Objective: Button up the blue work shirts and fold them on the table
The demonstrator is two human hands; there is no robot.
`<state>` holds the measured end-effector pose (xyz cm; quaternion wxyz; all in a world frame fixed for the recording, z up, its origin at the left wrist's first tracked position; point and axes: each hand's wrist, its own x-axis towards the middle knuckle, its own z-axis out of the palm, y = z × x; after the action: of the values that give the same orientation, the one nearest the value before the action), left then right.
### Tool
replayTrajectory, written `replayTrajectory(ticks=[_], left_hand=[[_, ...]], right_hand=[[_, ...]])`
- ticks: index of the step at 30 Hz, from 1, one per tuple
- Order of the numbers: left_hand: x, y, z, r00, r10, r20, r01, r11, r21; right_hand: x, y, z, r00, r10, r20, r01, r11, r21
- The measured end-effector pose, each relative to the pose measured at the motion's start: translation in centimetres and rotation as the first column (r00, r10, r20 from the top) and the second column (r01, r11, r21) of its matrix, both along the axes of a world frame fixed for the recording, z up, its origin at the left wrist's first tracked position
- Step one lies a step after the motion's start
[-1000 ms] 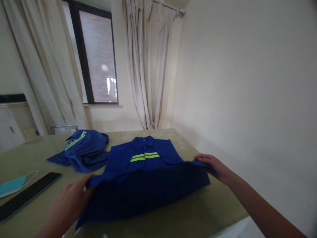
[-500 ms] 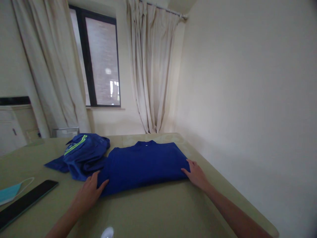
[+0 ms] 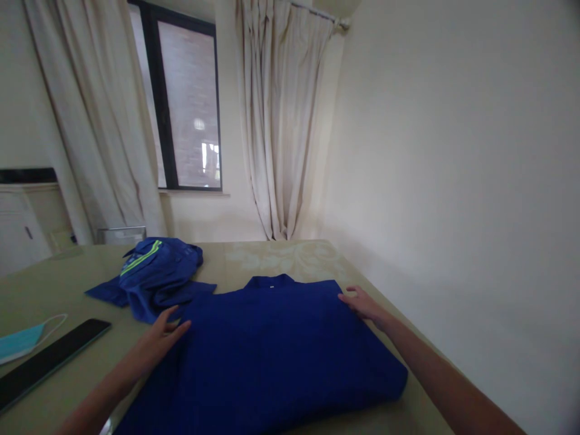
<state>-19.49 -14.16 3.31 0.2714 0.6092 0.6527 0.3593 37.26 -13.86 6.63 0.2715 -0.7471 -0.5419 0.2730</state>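
A dark blue collared shirt [image 3: 276,344] lies spread on the table, its collar toward the far side and its lower part reaching toward me. At the shirt's left edge, below the shoulder, my left hand [image 3: 165,332] rests with thumb and fingers apart. My right hand [image 3: 362,302] is beside the right shoulder, its fingers also parted and the fingertips at the fabric's edge. Neither hand visibly grips cloth. Behind the left hand sits a crumpled blue garment [image 3: 158,272] with yellow-green stripes; part of it touches or lies close to the shirt.
A long black flat object [image 3: 54,359] and a light blue face mask [image 3: 20,343] lie on the left of the table [image 3: 254,257]. The wall [image 3: 453,181] runs along the table's right side. Curtains [image 3: 285,121] and a window [image 3: 190,103] are beyond.
The shirt was folded shorter; its lower part now extends toward me. Both hands have loosened from its lower corners and sit by its upper sides. The view has shifted slightly.
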Motion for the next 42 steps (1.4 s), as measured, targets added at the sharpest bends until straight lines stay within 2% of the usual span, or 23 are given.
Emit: replayTrajectory(ticks=[3, 5, 8, 11, 13, 15, 17, 20, 23, 25, 27, 30, 31, 33, 36, 39, 42], left_hand=[[1.6, 2.7, 0.8, 0.999, 0.036, -0.021, -0.035, 0.998, 0.048], [1.6, 3.7, 1.2, 0.995, -0.014, -0.102, 0.023, 0.996, 0.088], [0.8, 3.9, 1.9, 0.975, -0.086, -0.204, 0.117, 0.983, 0.144], [0.0, 3.5, 2.8, 0.974, -0.15, -0.17, 0.187, 0.955, 0.229], [-0.2, 3.7, 3.4, 0.976, -0.175, -0.132, 0.207, 0.934, 0.29], [-0.1, 4.5, 3.5, 0.98, -0.148, -0.135, 0.185, 0.925, 0.333], [0.4, 5.7, 3.1, 0.981, -0.09, -0.169, 0.143, 0.932, 0.334], [1.1, 6.7, 1.8, 0.959, 0.011, -0.282, 0.071, 0.958, 0.278], [0.6, 4.8, 0.1, 0.909, 0.096, -0.405, -0.012, 0.979, 0.205], [-0.6, 2.0, -1.2, 0.909, 0.078, -0.41, -0.024, 0.991, 0.134], [-1.9, -1.2, -2.3, 0.951, 0.0, -0.308, 0.008, 1.0, 0.026], [-2.9, -5.1, -2.5, 0.998, -0.005, 0.059, 0.017, 0.98, -0.201], [-2.7, -6.1, -2.1, 0.978, 0.041, 0.203, 0.02, 0.958, -0.287], [-1.8, -7.6, -0.4, 0.889, 0.181, 0.421, 0.025, 0.898, -0.44], [0.4, -9.2, 2.9, 0.751, 0.374, 0.545, 0.016, 0.814, -0.581], [2.4, -10.4, 5.8, 0.709, 0.388, 0.589, 0.068, 0.794, -0.605], [3.4, -11.2, 6.8, 0.723, 0.305, 0.619, 0.112, 0.833, -0.542]], right_hand=[[-2.1, 2.5, -0.6, 0.974, -0.058, 0.219, 0.026, 0.989, 0.143], [-2.4, 3.3, -0.7, 0.951, -0.083, 0.297, 0.021, 0.978, 0.206], [-1.9, 3.2, -0.3, 0.929, -0.073, 0.362, -0.023, 0.967, 0.255], [-1.4, 2.7, 0.5, 0.91, -0.047, 0.413, -0.089, 0.948, 0.305], [-1.3, 2.6, 1.4, 0.897, -0.083, 0.434, -0.102, 0.916, 0.388], [-1.6, 3.0, 2.2, 0.884, -0.15, 0.443, -0.079, 0.886, 0.457], [-2.3, 3.6, 2.8, 0.873, -0.183, 0.451, -0.04, 0.896, 0.441], [-3.9, 4.2, 2.6, 0.87, -0.157, 0.467, -0.013, 0.941, 0.339], [-6.5, 3.1, 1.5, 0.877, -0.077, 0.475, -0.079, 0.951, 0.299], [-9.1, 0.9, 0.8, 0.873, 0.067, 0.484, -0.24, 0.921, 0.306], [-12.5, -1.7, 0.4, 0.846, 0.228, 0.483, -0.41, 0.856, 0.314], [-18.2, -4.5, 0.1, 0.775, 0.404, 0.485, -0.568, 0.783, 0.254], [-20.0, -4.8, 0.0, 0.768, 0.424, 0.479, -0.577, 0.784, 0.231], [-22.9, -4.0, -0.5, 0.789, 0.406, 0.462, -0.533, 0.826, 0.185], [-25.3, -1.3, -1.9, 0.82, 0.367, 0.439, -0.45, 0.887, 0.099], [-25.8, 0.8, -3.0, 0.821, 0.379, 0.428, -0.447, 0.892, 0.067], [-25.5, 1.2, -3.1, 0.825, 0.372, 0.426, -0.441, 0.894, 0.075]])
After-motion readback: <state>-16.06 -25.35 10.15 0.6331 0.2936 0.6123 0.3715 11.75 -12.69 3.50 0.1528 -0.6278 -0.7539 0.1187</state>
